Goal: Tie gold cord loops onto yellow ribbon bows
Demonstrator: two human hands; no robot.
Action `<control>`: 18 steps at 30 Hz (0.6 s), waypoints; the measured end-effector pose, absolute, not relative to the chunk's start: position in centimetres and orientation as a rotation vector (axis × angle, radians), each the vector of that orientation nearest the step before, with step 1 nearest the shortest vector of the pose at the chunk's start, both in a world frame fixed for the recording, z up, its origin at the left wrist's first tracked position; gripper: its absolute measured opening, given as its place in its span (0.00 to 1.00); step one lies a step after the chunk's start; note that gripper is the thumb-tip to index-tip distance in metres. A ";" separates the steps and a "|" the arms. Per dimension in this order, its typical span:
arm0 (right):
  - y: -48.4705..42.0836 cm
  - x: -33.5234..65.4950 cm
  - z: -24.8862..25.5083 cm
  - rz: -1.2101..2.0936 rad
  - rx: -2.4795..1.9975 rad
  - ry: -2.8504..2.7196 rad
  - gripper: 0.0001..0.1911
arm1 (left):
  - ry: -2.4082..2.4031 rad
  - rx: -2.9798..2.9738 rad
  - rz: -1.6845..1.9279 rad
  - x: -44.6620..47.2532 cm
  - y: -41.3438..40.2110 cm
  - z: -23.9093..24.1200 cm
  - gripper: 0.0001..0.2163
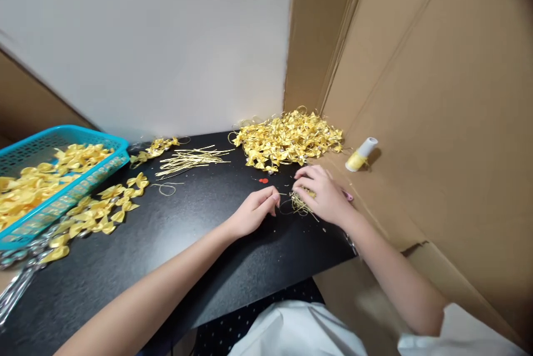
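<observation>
Near the middle of the black table, my left hand point(256, 210) is closed in a pinch, and a thin gold cord point(282, 194) pokes out from its fingertips. My right hand point(322, 192) hovers over or touches a small tangle of gold cord pieces point(303, 204), its fingers curved and apart. Behind both hands lies a big heap of yellow ribbon bows point(291, 139) with cord loops and pearl-like beads. A small red piece point(264, 180) rests just beyond my left hand. Part of a pink item point(347, 195) shows beside my right wrist, mostly hidden.
Straight gold cords point(191, 160) lie in a bundle at the back, with one loose curled cord point(166, 187) nearby. At left stands a blue basket point(120, 157) of yellow bows, with more bows point(100, 209) beside it. A cone spool point(361, 155) stands by the cardboard wall point(437, 95).
</observation>
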State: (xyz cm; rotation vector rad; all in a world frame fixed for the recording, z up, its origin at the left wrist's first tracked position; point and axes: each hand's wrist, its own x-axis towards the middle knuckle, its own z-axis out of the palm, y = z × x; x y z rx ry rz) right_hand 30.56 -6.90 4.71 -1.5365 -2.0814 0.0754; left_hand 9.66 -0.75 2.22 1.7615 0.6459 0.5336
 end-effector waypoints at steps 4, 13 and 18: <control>-9.2 35.1 2.0 -0.088 -1.987 -1.707 0.14 | 0.600 1.519 0.488 11.4 -1.2 1.2 0.17; -9.9 38.2 -0.4 0.047 -2.022 -1.659 0.13 | 0.654 1.336 0.470 14.2 -2.2 1.0 0.21; -11.1 36.9 0.3 0.529 -1.771 -1.296 0.15 | 0.684 1.351 0.505 14.8 -2.2 0.9 0.19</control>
